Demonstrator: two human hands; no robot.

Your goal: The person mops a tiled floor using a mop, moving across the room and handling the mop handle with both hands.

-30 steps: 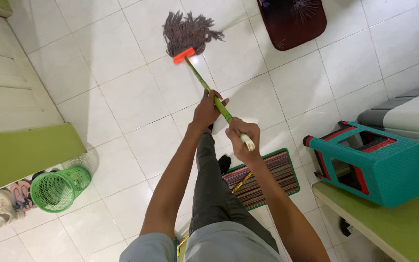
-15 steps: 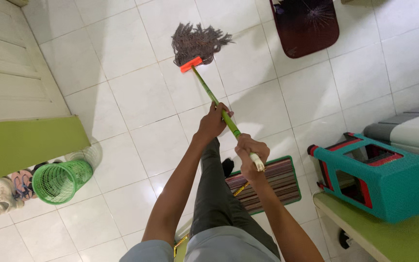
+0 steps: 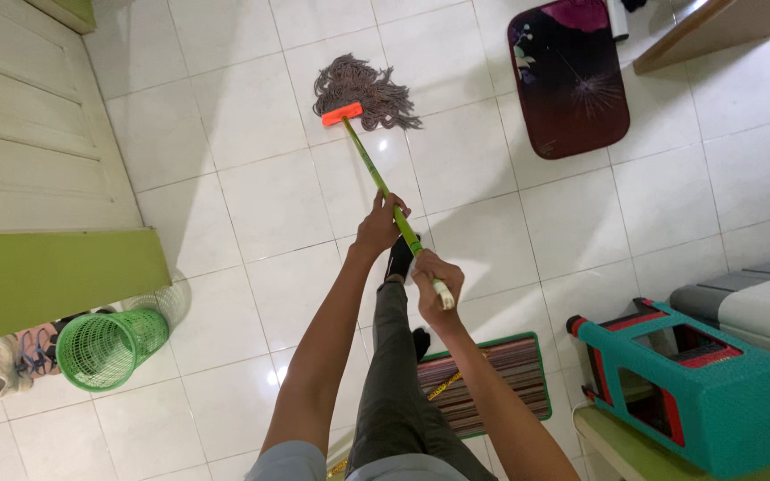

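Both hands are on the mop here. Your left hand is wrapped around the green handle partway down the shaft, fingers closed over it. Your right hand is clenched around the top end, with the white tip of the handle poking out just below your knuckles. The shaft slants away from you, up and to the left, to an orange clamp, and the grey-brown string head lies splayed on the white tile floor, well ahead of your feet.

Around you: a dark maroon mat lies just right of the mop head, apart from it. A striped doormat with a green border sits on the floor under your right forearm. On the far right a teal plastic stool with red trim lies tipped on its side on a green bench. On the left, a green mesh wastebasket lies on its side beside a row of shoes, below a white panelled door.
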